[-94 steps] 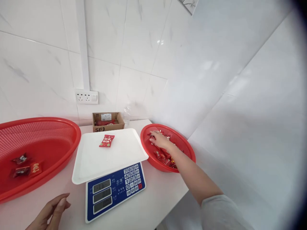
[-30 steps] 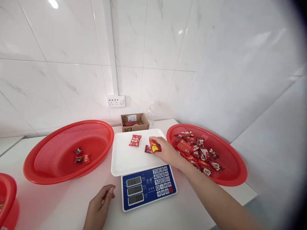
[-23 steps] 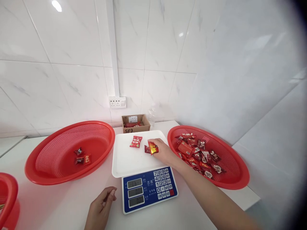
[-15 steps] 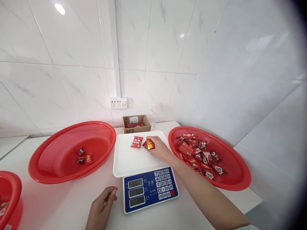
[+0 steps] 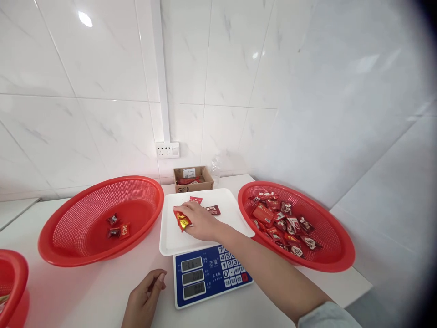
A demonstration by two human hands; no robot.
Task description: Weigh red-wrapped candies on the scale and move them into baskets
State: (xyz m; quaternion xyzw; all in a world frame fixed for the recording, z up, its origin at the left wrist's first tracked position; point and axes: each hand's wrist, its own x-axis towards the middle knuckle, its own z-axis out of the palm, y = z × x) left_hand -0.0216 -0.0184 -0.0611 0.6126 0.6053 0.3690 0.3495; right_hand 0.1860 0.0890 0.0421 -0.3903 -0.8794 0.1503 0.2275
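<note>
White counter nearest shows the left hand (image 5: 143, 300) resting loosely curled and empty beside the blue scale (image 5: 211, 275), beyond it the right hand (image 5: 198, 221) pinching a red-and-gold candy (image 5: 180, 220) over the scale's white tray (image 5: 174, 241), red baskets (image 5: 102, 218) flanking.

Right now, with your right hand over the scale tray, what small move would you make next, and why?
Probably set it down: the right hand holds a red-and-yellow candy low over the white scale tray, beside two candies already lying there.
</note>
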